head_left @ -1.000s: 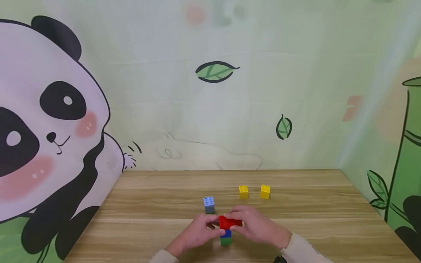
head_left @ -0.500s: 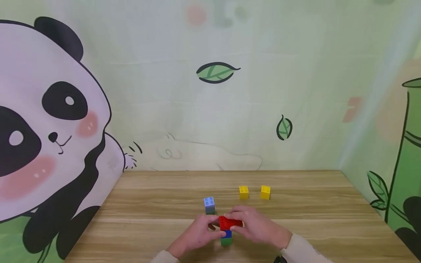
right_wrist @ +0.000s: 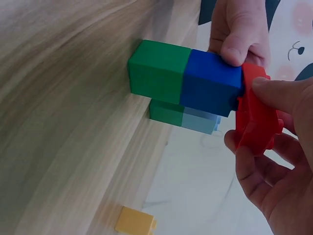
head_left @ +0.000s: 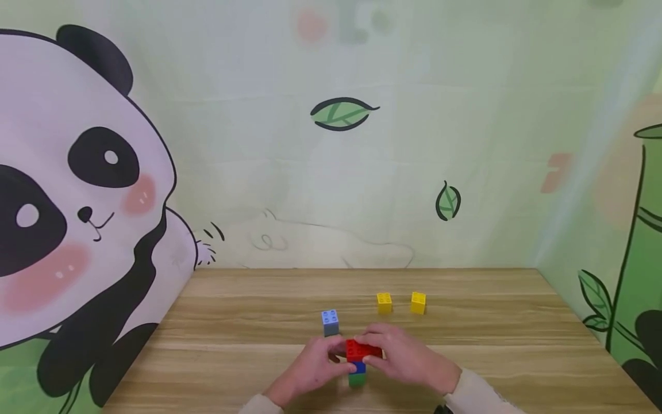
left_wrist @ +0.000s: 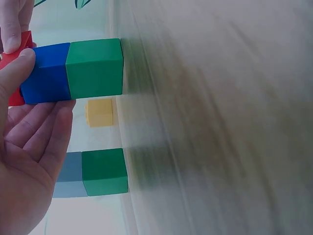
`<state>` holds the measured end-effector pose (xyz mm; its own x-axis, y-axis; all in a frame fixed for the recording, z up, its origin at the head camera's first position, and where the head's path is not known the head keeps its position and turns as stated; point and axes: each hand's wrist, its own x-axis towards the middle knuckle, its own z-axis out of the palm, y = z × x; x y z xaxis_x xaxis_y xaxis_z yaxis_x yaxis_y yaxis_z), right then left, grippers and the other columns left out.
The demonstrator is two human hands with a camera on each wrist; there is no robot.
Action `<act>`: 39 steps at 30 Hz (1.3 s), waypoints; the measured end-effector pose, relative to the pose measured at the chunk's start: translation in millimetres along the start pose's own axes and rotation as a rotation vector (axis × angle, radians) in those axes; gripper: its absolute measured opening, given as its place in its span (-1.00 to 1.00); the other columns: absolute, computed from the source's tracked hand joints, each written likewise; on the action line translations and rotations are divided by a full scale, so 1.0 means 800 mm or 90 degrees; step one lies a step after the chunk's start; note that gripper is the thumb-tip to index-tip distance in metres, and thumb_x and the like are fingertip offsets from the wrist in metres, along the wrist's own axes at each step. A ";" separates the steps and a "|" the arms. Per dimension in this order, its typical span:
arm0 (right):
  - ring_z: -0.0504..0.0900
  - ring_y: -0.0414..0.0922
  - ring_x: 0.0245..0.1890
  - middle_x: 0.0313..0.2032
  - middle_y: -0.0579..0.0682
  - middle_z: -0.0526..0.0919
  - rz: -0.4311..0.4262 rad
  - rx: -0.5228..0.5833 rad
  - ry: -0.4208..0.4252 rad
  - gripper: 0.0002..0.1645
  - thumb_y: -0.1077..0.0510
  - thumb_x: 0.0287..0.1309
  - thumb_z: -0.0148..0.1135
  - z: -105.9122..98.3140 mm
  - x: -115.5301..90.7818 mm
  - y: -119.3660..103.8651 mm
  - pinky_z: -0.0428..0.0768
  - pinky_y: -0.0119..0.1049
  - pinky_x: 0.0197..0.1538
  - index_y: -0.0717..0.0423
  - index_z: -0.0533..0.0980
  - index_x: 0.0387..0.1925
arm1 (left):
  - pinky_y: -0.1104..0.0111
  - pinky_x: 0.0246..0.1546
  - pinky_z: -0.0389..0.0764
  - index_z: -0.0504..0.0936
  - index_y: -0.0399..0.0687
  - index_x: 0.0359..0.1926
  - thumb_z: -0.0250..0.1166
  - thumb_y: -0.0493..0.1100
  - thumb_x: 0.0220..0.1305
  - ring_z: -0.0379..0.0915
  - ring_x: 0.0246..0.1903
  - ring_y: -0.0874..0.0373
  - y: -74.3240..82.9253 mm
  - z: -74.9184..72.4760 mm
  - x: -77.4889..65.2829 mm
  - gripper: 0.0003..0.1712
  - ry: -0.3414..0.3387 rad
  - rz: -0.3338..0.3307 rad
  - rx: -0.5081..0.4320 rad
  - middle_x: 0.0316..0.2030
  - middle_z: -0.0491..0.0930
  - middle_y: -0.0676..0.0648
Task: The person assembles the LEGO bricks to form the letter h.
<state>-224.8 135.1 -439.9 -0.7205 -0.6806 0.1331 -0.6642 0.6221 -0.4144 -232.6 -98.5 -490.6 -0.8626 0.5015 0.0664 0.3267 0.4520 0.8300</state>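
Brick assembly at an intermediate stage. A red brick (head_left: pixel 357 349) is held at the top of the nearer stack, against the dark blue brick (right_wrist: pixel 210 81), which is carried by a green brick (right_wrist: pixel 159 68); its length is overhung toward the right-hand side. The red brick is pinched between the thumb and curled fingers of the right hand (head_left: pixel 400 356). The dark blue brick is gripped by the left hand (head_left: pixel 316 362), its thumb laid near the red-blue joint and its fingers bent round the far side.

Progress: two joints are judged complete, dark blue on green and, in the farther stack, a light blue brick (head_left: pixel 330 322) on a second green brick (left_wrist: pixel 105 171). The red-to-blue joint is judged to be in hand; whether the studs are fully seated cannot be told. Two small bricks are left unjoined, a left yellow brick (head_left: pixel 384 302) and a right yellow brick (head_left: pixel 418 303), set apart from each other toward the back of the bench (head_left: pixel 248 310).

Count: one red, one dark blue, one light blue, two green and two yellow, seven bricks in all; two stacks are seen, and two hands, both engaged at the nearer one.
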 end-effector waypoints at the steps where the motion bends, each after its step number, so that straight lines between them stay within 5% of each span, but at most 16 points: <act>1: 0.65 -0.21 -0.02 0.05 -0.03 0.72 -0.002 0.005 0.002 -0.57 0.11 0.38 0.46 0.000 0.000 0.001 0.72 -0.36 0.05 0.11 0.69 0.22 | 0.36 -0.05 0.76 0.75 -0.08 0.04 0.54 -0.18 0.33 0.76 -0.10 0.16 0.000 0.000 0.000 -0.71 0.000 0.001 0.000 -0.06 0.80 -0.03; 21: 0.67 -0.15 0.01 0.10 0.03 0.73 -0.025 -0.003 -0.001 -0.58 0.14 0.41 0.42 -0.001 0.003 0.003 0.72 -0.31 0.10 0.16 0.68 0.24 | 0.38 -0.03 0.75 0.76 -0.10 0.07 0.53 -0.18 0.35 0.76 -0.09 0.18 0.000 -0.001 0.000 -0.69 -0.002 0.020 0.004 -0.04 0.82 -0.06; 33: 0.63 -0.24 -0.07 0.03 0.00 0.73 -0.058 -0.049 -0.002 -0.58 0.15 0.41 0.42 -0.002 0.006 -0.002 0.70 -0.38 0.07 0.15 0.67 0.24 | 0.35 -0.13 0.77 0.74 -0.12 0.16 0.46 -0.02 0.44 0.75 -0.09 0.21 -0.027 -0.001 0.007 -0.60 -0.015 0.107 0.020 -0.01 0.82 -0.02; 39: 0.64 -0.22 -0.05 0.03 -0.02 0.73 -0.046 -0.048 0.007 -0.60 0.14 0.40 0.44 0.000 0.005 -0.002 0.71 -0.33 0.08 0.14 0.68 0.20 | 0.38 -0.06 0.75 0.75 -0.11 0.11 0.49 -0.12 0.40 0.73 -0.08 0.20 -0.007 0.000 0.000 -0.67 -0.011 0.047 -0.006 -0.01 0.81 -0.05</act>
<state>-226.7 131.1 -438.7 -0.6720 -0.7209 0.1696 -0.7274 0.5995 -0.3339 -234.9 -101.1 -495.1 -0.8296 0.5459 0.1173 0.3846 0.4065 0.8287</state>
